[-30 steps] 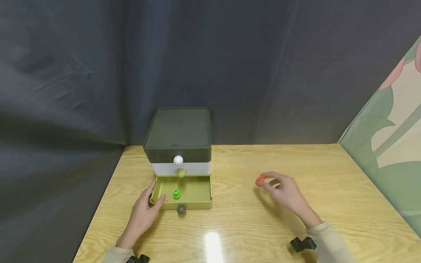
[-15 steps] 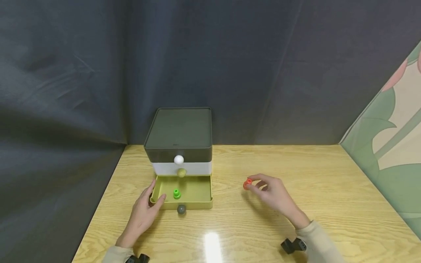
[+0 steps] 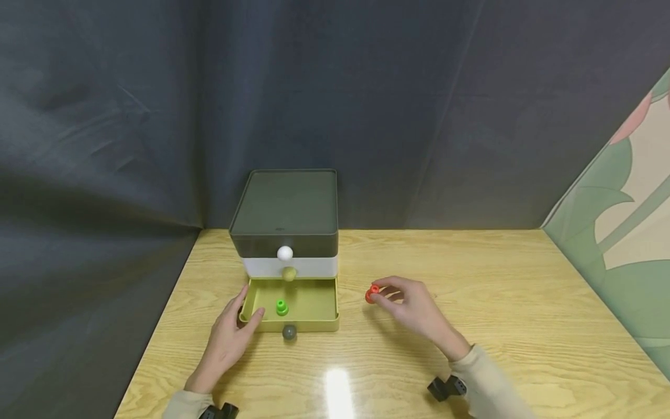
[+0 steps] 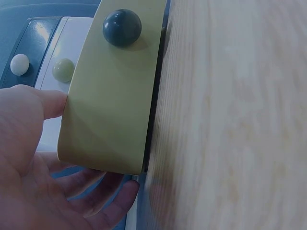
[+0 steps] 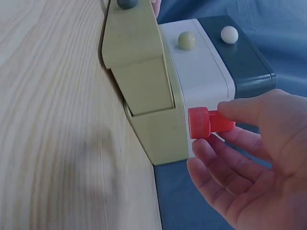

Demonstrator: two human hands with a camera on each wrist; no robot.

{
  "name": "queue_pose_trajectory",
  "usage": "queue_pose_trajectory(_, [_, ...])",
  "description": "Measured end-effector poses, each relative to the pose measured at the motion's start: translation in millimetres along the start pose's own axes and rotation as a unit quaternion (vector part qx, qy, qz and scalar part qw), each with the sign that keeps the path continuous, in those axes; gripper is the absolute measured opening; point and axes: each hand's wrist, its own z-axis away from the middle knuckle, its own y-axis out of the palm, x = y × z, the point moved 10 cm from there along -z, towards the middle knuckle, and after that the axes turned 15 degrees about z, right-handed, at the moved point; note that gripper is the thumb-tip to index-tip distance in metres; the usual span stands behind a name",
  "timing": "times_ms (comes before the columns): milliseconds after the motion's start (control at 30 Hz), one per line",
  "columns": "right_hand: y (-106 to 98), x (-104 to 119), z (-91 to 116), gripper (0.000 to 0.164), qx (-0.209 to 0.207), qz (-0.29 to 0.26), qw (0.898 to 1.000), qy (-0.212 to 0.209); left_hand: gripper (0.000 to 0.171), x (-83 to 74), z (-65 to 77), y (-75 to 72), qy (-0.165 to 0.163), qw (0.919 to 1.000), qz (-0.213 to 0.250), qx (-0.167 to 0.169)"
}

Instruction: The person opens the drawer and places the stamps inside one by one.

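Observation:
In the head view, the bottom drawer, yellow-green with a dark round knob, stands pulled out of a small three-tier drawer unit. My left hand holds its front left corner, thumb over the rim and fingers along the outer side. Inside the drawer stands a small green stepped plastic peg. To the drawer's right, my right hand pinches a similar red stepped plastic peg between thumb and fingers, raised over the table.
The white middle drawer and the dark top drawer are closed. All this stands on a wood-grain table. Dark cloth hangs behind and at the left; a flower-patterned panel borders the right side.
My right hand has moved left across the table with the red peg, closer to the drawer. The left hand, the drawer and the green peg stay as they were.

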Motion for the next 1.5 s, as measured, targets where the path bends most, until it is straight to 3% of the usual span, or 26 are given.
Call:
queue_pose_trajectory(400, [17.6,36.4,-12.6,0.029,0.02,-0.026,0.999,-0.028,0.077,-1.2,1.1,-1.3,0.003,1.0,0.001,-0.003])
queue_pose_trajectory(833, [44.4,68.0,-30.4,0.02,0.033,-0.062,0.995,-0.07,0.077,-2.7,1.9,-2.2,0.005,1.0,0.004,-0.005])
queue_pose_trajectory(1133, [71.2,80.3,-43.7,0.022,0.056,-0.067,0.994,-0.06,0.077,-3.5,1.9,-1.6,0.01,0.9999,0.003,-0.006])
queue_pose_trajectory(1500, [95.8,100.1,-55.4,0.011,0.06,0.01,0.992,-0.11,0.076,-2.9,1.7,-1.0,0.009,0.9999,0.002,-0.007])
